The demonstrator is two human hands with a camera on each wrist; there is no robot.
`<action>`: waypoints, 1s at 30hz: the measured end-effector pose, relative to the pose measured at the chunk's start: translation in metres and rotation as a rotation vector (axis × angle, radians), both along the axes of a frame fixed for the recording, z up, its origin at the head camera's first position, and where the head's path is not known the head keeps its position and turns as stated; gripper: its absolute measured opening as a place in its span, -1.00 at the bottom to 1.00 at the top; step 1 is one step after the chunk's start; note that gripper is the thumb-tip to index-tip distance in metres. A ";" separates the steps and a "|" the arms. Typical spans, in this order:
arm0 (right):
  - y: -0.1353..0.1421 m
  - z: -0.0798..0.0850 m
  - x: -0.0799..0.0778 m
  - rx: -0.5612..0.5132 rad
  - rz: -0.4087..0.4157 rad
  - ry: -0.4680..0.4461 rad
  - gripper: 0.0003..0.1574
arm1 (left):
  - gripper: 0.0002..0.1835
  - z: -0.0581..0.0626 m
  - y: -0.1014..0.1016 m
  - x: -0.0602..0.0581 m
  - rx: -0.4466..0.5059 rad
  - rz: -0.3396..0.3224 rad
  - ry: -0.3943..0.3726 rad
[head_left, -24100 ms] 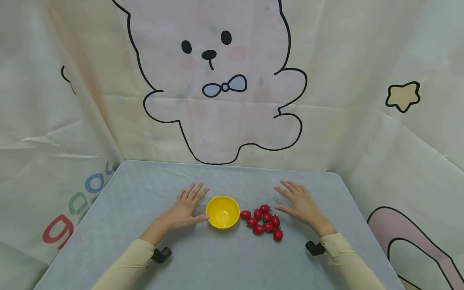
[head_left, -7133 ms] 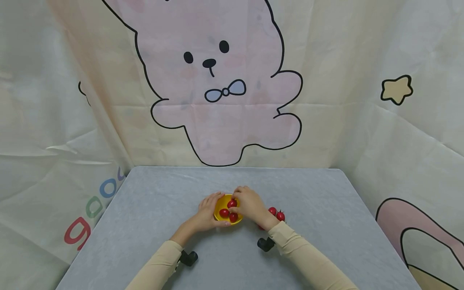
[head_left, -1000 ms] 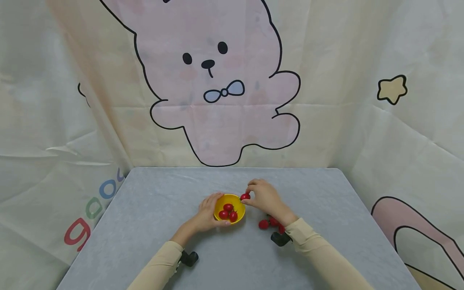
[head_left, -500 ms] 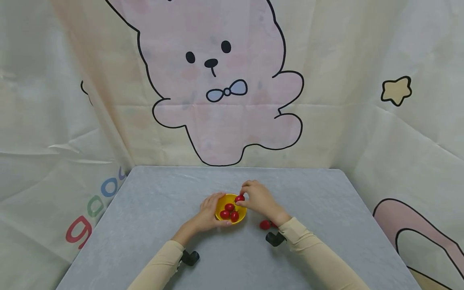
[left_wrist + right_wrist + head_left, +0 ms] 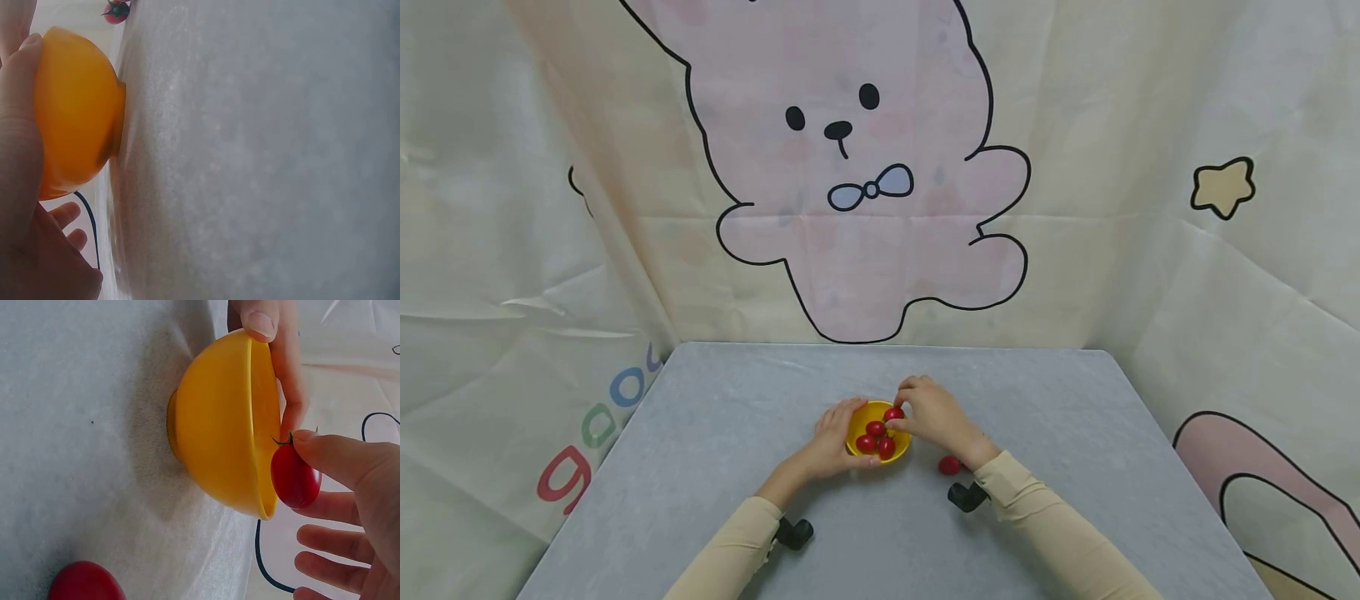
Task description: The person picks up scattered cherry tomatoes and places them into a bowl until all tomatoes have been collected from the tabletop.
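My left hand (image 5: 831, 440) holds the yellow bowl (image 5: 854, 421) from its left side, thumb in front and fingers at the back. The bowl (image 5: 219, 425) stands upright on the table. Three red cherry tomatoes (image 5: 866, 444) lie in it. Over the bowl's right rim, my right hand (image 5: 934, 412) pinches another cherry tomato (image 5: 296, 476) between thumb and finger, its green stem showing. In the right wrist view, the other fingers (image 5: 331, 540) of that hand are spread apart.
A loose cherry tomato (image 5: 949, 465) lies on the grey table (image 5: 760, 383), right of the bowl; my right forearm may hide others. Printed cloth (image 5: 1075, 275) hangs behind the table. Black camera mounts (image 5: 967, 497) sit at the wrists.
My right hand has moved left, bringing its cherry tomato from beside the rim to over the bowl. The left hand keeps its hold. Compared with much earlier, several tomatoes have left the table.
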State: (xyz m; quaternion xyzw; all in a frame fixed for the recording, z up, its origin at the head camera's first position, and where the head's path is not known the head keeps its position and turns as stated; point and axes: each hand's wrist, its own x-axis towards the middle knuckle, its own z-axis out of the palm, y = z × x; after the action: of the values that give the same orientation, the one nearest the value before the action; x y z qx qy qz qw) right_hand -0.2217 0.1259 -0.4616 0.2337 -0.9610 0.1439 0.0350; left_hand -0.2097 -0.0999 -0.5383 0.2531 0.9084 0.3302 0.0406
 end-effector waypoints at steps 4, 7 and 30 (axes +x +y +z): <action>-0.002 -0.004 0.001 0.003 -0.004 0.010 -0.57 | 0.13 -0.001 0.000 0.000 0.003 -0.001 0.006; -0.002 -0.004 0.002 -0.002 -0.005 0.006 -0.56 | 0.13 -0.001 0.000 -0.001 -0.003 -0.004 0.012; 0.003 -0.005 0.004 -0.046 -0.001 0.013 -0.54 | 0.11 -0.001 0.001 0.001 -0.010 0.012 0.003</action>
State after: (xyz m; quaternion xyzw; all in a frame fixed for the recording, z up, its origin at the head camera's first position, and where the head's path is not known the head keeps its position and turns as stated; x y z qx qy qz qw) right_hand -0.2178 0.1285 -0.4670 0.2331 -0.9573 0.1642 0.0469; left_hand -0.2089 -0.0992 -0.5390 0.2479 0.9116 0.3255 0.0386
